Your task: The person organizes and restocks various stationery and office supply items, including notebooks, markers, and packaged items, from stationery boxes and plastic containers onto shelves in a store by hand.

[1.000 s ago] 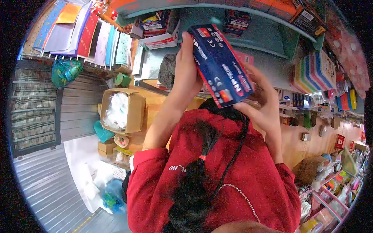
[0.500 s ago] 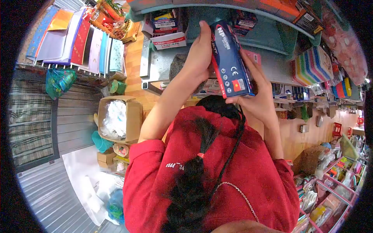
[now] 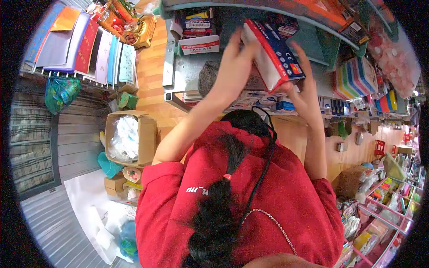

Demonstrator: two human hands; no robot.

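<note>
A blue and red battery box (image 3: 279,51), printed with white lettering and a CE mark, is tilted in front of me so that its white side faces left. My right hand (image 3: 301,91) grips its lower right end, thumb along the bottom edge and fingers up the far side. At the box's white left side is my left hand (image 3: 239,64), its fingers blurred by motion. Just beyond the hands, the shelf (image 3: 319,44) holds an open box with a white-and-red label (image 3: 200,45) and another dark blue box (image 3: 286,27).
A grey fuzzy lump (image 3: 209,78) lies near the shelf's front edge. Striped folded cloths (image 3: 355,78) stand at the right. Left of me are a rack of colourful notebooks (image 3: 89,42) and a cardboard box (image 3: 145,138) of plastic. Trays of small goods (image 3: 384,210) fill the lower right.
The battery box has been turned, showing its white side, and raised slightly. My left hand has shifted to overlap that side; my right hand keeps its grip. The view has shifted slightly.
</note>
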